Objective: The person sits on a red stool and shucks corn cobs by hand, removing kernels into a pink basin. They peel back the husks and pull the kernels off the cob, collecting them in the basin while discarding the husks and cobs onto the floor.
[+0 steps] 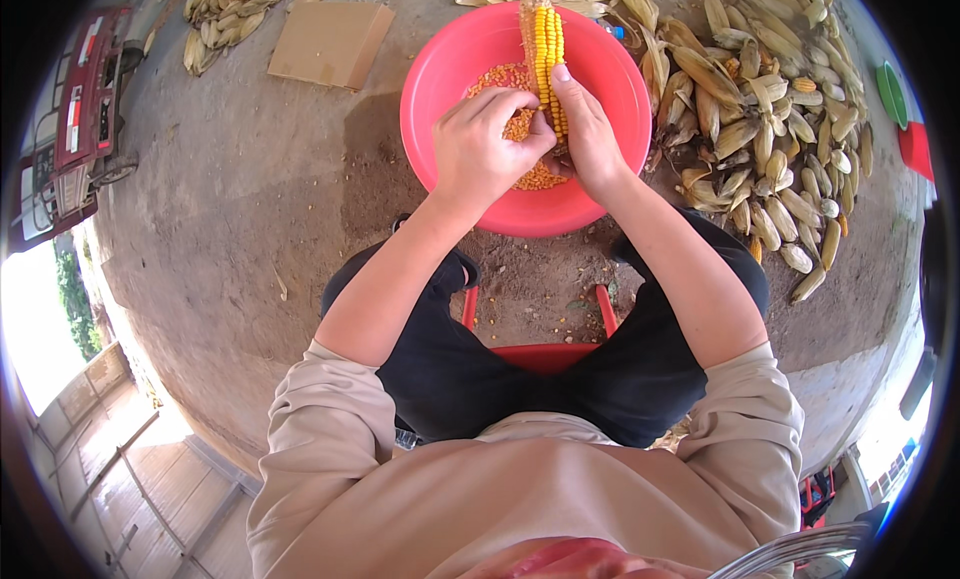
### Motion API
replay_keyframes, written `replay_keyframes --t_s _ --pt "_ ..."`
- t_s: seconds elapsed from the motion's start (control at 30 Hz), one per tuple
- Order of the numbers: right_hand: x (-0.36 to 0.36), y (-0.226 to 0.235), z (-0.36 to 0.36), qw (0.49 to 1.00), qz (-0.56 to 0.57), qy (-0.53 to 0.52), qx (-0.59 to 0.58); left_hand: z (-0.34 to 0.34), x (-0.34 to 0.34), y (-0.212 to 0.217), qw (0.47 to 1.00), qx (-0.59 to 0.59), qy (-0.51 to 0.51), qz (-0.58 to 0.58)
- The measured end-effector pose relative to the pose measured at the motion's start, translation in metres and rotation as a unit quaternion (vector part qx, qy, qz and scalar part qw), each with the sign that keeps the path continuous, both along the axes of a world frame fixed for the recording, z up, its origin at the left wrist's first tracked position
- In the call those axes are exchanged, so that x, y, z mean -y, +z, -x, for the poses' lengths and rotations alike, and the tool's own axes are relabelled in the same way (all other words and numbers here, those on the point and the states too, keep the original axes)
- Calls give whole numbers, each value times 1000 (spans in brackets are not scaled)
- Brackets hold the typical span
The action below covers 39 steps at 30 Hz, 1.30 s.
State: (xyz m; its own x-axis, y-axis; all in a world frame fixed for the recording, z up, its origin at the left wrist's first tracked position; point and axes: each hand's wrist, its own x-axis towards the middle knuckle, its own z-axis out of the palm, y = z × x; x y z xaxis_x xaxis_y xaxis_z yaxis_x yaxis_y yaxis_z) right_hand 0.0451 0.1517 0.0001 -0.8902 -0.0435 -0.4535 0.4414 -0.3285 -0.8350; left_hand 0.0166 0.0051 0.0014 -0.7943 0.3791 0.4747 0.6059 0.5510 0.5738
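My right hand [592, 139] is closed round an ear of corn [549, 51], its thumb lying along the side of the yellow kernels. The ear points away from me over a pink basin [625, 109]. Bare cob shows along its left side, with rows of kernels on the rest. My left hand [488, 147] is closed, fingers curled and thumb pressed against the lower part of the ear. My hands hide the ear's near end. Loose orange-yellow kernels [540, 179] lie in the bottom of the basin.
A large heap of husked and unhusked corn [775, 129] spreads over the floor at the right. Another husk pile [225, 19] and a cardboard piece [332, 44] lie at the far left. Beneath me is a red stool [545, 357]. A dark red vehicle [80, 119] stands at the left edge.
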Motion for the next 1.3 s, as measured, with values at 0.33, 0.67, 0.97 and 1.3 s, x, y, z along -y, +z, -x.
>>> replay_keyframes --t_s 0.33,0.67,0.97,1.3 --pt "0 4 -2 997 11 46 68 76 83 20 853 263 126 -432" --pt "21 -1 -8 996 6 83 27 53 64 2 785 479 93 -381" --pt "31 -18 -23 956 -234 154 -84 17 7 -11 778 458 36 -428" --pt "37 -18 -29 972 -171 137 -89 18 5 -10 820 418 50 -388"
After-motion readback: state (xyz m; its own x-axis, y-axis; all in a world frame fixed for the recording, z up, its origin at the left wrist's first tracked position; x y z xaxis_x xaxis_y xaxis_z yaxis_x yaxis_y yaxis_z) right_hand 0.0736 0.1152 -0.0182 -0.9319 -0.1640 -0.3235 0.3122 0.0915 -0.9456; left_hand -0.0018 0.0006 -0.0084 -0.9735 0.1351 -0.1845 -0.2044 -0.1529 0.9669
